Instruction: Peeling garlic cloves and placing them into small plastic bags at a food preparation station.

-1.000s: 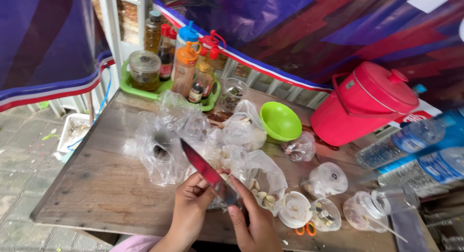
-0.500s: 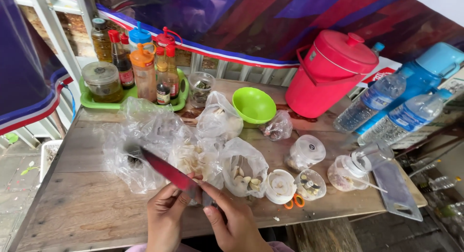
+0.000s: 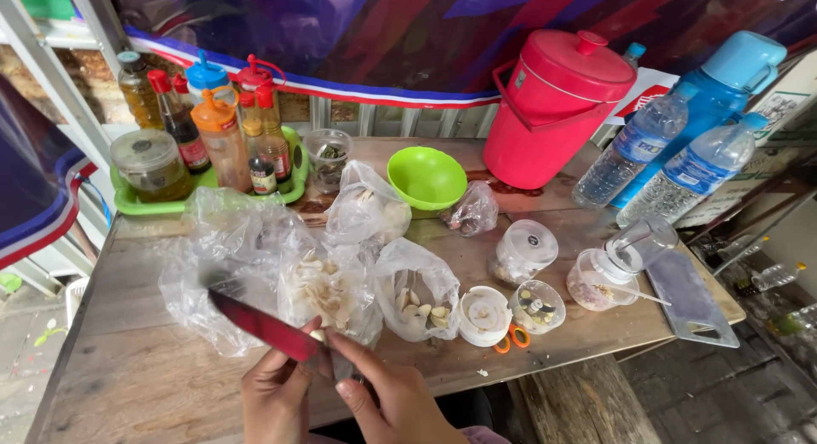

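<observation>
The red-bladed knife (image 3: 268,329) has swung lower and flatter since half a second ago, its tip now at the frame's lower left. At bottom centre, the left hand (image 3: 274,399) has thumb and forefinger pinching a pale garlic clove (image 3: 317,334) against the blade; the right hand (image 3: 393,397) has fingers curled around the handle. Just above, clear bags (image 3: 328,282) hold peeled cloves; a green bowl (image 3: 425,177) sits centre, a red bucket (image 3: 553,108) upper right.

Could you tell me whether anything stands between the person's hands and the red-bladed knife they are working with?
Nothing visible does: both the left hand and the right hand already touch the knife, a small pale piece pinched at its blade.
</observation>
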